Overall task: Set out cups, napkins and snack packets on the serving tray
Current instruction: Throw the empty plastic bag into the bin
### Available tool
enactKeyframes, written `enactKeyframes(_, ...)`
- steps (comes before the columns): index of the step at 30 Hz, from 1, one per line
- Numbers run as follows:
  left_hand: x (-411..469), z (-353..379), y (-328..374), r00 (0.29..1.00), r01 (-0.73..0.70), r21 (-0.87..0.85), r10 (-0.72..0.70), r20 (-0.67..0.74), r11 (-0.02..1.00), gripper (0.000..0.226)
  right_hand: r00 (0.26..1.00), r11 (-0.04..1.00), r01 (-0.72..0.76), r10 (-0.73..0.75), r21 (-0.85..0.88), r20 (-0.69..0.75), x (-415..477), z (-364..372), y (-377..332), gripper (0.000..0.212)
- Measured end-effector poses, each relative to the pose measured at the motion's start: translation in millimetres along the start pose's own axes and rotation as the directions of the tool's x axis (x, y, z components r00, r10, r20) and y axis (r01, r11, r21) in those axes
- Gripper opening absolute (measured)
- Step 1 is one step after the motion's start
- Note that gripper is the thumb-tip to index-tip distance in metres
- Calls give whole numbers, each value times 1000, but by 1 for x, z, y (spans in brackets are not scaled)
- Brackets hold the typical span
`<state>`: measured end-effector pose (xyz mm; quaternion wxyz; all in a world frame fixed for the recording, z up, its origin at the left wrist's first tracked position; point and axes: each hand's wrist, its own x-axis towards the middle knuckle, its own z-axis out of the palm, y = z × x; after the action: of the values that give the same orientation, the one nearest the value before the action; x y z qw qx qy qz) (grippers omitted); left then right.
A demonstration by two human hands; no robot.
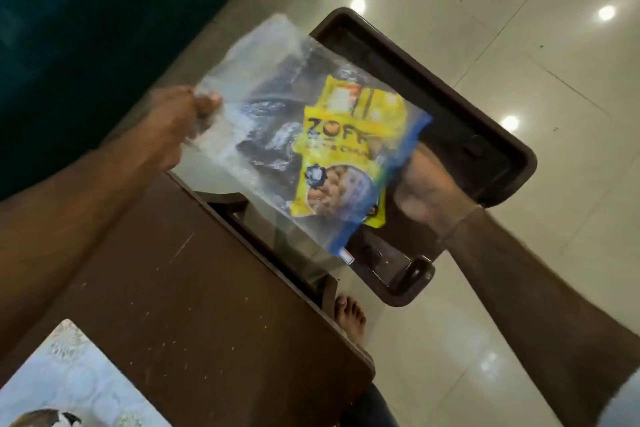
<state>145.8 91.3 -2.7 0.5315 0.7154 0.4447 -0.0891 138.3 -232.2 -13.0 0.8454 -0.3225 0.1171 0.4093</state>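
The clear plastic zip bag [263, 121] is see-through with a blue strip along its closing edge and a small red-and-white tab at one corner. Inside it, the bright yellow snack packet [341, 156] bears dark lettering, a blue border and a picture of pale brown round pieces; dark, silvery-glinting wrappers [273, 125] lie beside it. The rectangular plastic serving tray [460, 107] is dark brown. The wooden table top [194, 288] is brown with pale flecks. The glossy floor tiles [519, 28] are cream with thin dark joints.
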Motion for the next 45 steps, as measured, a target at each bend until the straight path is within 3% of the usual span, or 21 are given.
enactKeyframes(2,2,-19,-12,990,20,16,-18,-140,1000,22,939,981,-18,-51,-196,-340,-9,-15,-2,48)
enactKeyframes(4,-6,-27,-26,971,36,-57,-49,-236,998,38,885,978,-38,-63,-207,-461,-21,-30,-2,41)
enactKeyframes(6,-18,-27,-40,980,97,-286,-142,-139,953,51,831,991,-28,-52,-134,-553,-26,-40,3,41)
enactKeyframes(9,-46,-8,-57,968,249,-532,-217,123,809,47,736,980,-18,-122,-199,-666,-22,-38,6,40)
enactKeyframes(12,-71,20,-72,926,367,-687,-313,210,627,58,561,945,-50,-241,-323,-792,-14,-33,5,47)
enactKeyframes(13,-80,29,-73,921,380,-689,-317,225,617,54,466,901,-109,-328,-421,-822,-12,-28,2,55)
enactKeyframes(14,-86,39,-73,919,389,-683,-311,241,618,47,371,803,-234,-448,-549,-814,-11,-24,-1,64)
enactKeyframes(15,-91,44,-71,918,394,-673,-306,252,626,40,324,663,-352,-576,-661,-750,-9,-16,-3,74)
enactKeyframes(17,-94,46,-66,927,374,-691,-279,252,619,20,368,423,-351,-758,-835,-539,-3,6,-5,79)
enactKeyframes(18,-94,41,-62,935,353,-723,-245,255,593,8,424,340,-262,-800,-903,-424,4,18,-7,74)
enactKeyframes(20,-93,25,-53,952,304,-787,-144,270,537,15,568,256,-52,-788,-965,-240,22,42,-15,65)
enactKeyframes(24,-99,-30,-30,959,203,-841,70,273,502,7,877,253,48,-474,-966,-80,66,99,-37,60)
enactKeyframes(27,-111,-88,-11,947,162,-833,153,282,529,9,974,340,10,-215,-940,-67,87,154,-39,85)
enactKeyframes(29,-121,-129,-2,945,131,-819,180,274,558,16,992,357,-63,-79,-932,-97,90,193,-38,98)
enactKeyframes(31,-138,-176,5,941,103,-808,206,268,580,23,998,338,-58,-17,-939,-67,86,236,-32,97)
enactKeyframes(34,-168,-249,11,943,78,-776,206,261,626,19,996,480,90,-33,-873,85,67,298,-15,82)
enactKeyframes(37,-206,-328,14,969,65,-727,132,211,683,29,959,490,281,-103,-825,266,33,372,10,72)
enactKeyframes(39,-231,-375,14,992,-58,-680,121,46,731,36,931,421,362,-121,-832,344,9,418,24,62)
enactKeyframes(42,-280,-450,4,961,-261,-581,149,-234,771,61,891,235,454,-114,-860,440,-36,492,54,40)
enactKeyframes(45,-334,-514,-4,902,-389,-451,231,-366,803,74,846,-48,528,-60,-848,530,-81,559,82,29)
